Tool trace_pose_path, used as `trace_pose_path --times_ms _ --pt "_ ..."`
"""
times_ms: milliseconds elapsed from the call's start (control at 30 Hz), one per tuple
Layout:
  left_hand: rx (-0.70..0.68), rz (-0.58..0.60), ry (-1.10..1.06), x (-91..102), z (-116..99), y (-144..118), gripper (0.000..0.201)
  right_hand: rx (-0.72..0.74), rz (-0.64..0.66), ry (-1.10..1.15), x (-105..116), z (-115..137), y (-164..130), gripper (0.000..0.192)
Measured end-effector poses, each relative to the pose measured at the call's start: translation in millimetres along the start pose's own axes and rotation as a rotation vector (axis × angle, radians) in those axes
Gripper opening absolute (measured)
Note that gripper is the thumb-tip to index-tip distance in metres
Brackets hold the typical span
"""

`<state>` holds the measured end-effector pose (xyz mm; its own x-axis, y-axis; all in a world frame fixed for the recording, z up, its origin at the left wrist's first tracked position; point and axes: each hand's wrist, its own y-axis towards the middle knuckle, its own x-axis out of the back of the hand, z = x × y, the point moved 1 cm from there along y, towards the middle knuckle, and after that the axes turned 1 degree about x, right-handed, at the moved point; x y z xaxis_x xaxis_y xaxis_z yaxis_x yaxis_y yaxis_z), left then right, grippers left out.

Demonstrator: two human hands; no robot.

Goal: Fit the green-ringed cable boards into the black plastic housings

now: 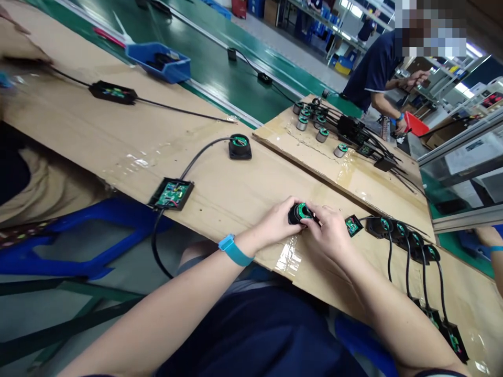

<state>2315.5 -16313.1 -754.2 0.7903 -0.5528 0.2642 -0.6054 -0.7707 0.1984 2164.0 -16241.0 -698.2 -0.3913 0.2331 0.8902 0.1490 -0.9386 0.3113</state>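
Now | left hand (pixel 275 222) and right hand (pixel 330 230) both grip round black green-ringed housing (pixel 301 213) | on cardboard bench (pixel 220 183)

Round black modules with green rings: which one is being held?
The module between the left hand and right hand; the others lie untouched on the cardboard.

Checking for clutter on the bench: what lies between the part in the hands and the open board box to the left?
Head view: only bare cardboard between the round part and the board box.
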Motion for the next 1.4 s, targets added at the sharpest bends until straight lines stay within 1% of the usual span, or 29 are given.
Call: trace_pose_path --times_ms 67,100,200,267,333,400,467,567,633,700,833,867,967,1033,1100,1167,1233,1267,1333,1400 --pt "0.014 -0.041 0.036 0.0 2 -1 0.048 -0.051 -0.059 -0.057 -5 2 -4 0.035" --pt "0.016 -0.052 0.043 0.1 2 -1 0.048 -0.048 -0.068 -0.050 -7 2 -5 0.036" --pt "0.007 -0.020 0.027 0.5 3 -1 0.048 0.017 -0.019 0.062 -5 1 -3 0.035" --pt "-0.006 -0.005 0.027 0.0 3 -2 0.049 0.029 0.011 0.100 -1 -1 -1 0.036" --pt "-0.028 -0.038 0.070 -1.1 2 -4 0.048 0.020 0.004 0.084 1 0 0 0.039" --pt "-0.068 -0.100 0.135 -2.4 3 -7 0.045 0.013 -0.047 0.059 -2 6 -4 0.040" --pt "-0.122 -0.143 0.186 -3.0 3 -11 0.044 0.004 -0.133 0.055 -9 13 -11 0.038" --pt "-0.196 -0.130 0.223 -1.8 4 -15 0.044 -0.036 -0.286 0.083 -21 21 -23 0.039" --pt "-0.222 -0.116 0.232 0.8 5 -17 0.043 -0.062 -0.337 0.078 -25 23 -27 0.039" --pt "-0.219 -0.106 0.224 4.2 6 -17 0.043 -0.064 -0.309 0.060 -24 22 -26 0.037" --pt "-0.122 -0.046 0.206 9.1 6 -16 0.047 0.001 -0.123 0.130 -18 20 -15 0.035" --pt "-0.097 -0.038 0.211 9.2 5 -16 0.048 -0.025 -0.111 0.145 -17 20 -13 0.035" --pt "-0.044 -0.070 0.240 7.7 4 -17 0.050 -0.185 -0.160 0.116 -17 24 -11 0.036" --pt "-0.021 -0.101 0.252 6.7 2 -19 0.050 -0.223 -0.156 0.131 -16 26 -11 0.036" --pt "0.005 -0.100 0.245 6.6 1 -19 0.051 -0.192 -0.099 0.210 -14 24 -10 0.035" --pt "0.033 -0.064 0.212 7.1 1 -18 0.053 -0.140 -0.019 0.304 -11 22 -8 0.037" --pt "0.051 -0.020 0.172 7.4 1 -17 0.052 -0.133 0.026 0.340 -9 21 -6 0.040" --pt "0.055 -0.013 0.160 7.4 1 -16 0.052 -0.156 0.017 0.325 -10 22 -6 0.040" --pt "0.058 -0.035 0.165 7.1 3 -16 0.051 -0.232 -0.042 0.247 -12 26 -7 0.040" --pt "0.045 -0.065 0.177 6.6 4 -17 0.052 -0.249 -0.069 0.195 -14 30 -8 0.039"
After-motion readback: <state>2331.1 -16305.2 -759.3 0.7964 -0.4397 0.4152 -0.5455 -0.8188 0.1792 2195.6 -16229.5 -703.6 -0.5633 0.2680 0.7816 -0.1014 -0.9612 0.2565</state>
